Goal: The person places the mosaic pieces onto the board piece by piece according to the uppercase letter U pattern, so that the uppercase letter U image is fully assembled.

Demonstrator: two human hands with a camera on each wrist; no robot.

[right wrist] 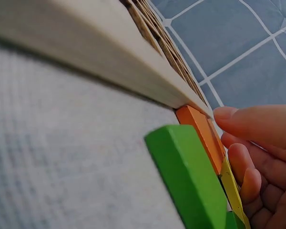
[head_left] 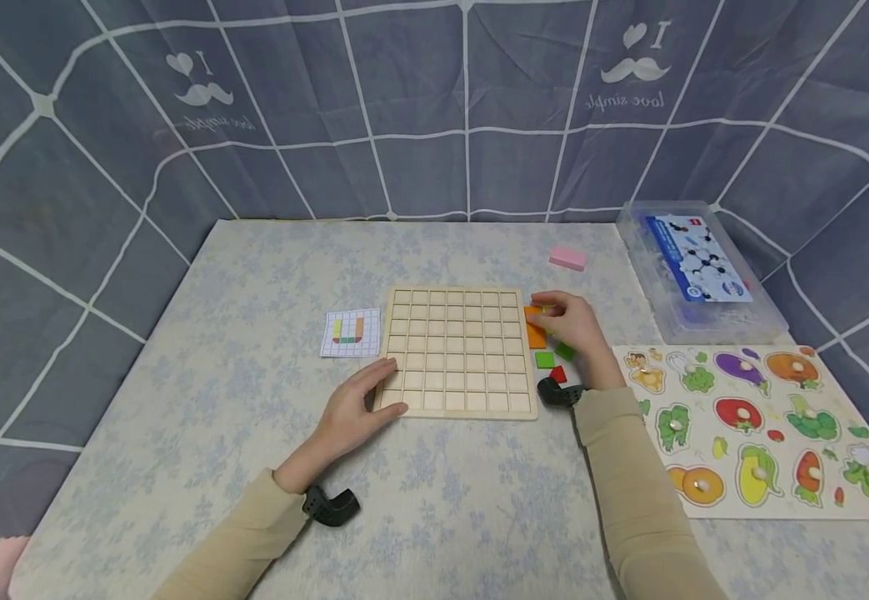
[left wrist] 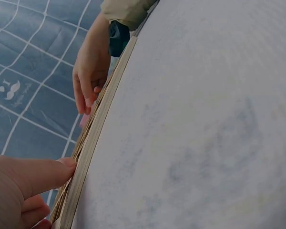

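Head view: I see the left hand (head_left: 347, 414), spread, touching the wooden grid board (head_left: 464, 354); whether the half-curled right hand (head_left: 578, 328) pinches the orange block (head_left: 536, 337) beside it, I can't tell. Likely light, rigid; pinch opposite sides.

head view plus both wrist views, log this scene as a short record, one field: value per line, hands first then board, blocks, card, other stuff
left hand: touches the grid board's near left corner
right hand: at the orange block; a firm grip cannot be told
grid board: wooden, flat on the table
blocks right of board: orange block, green block, red block, yellow block
card: left of board, coloured pattern on grid
other: pink block, clear plastic box, picture puzzle
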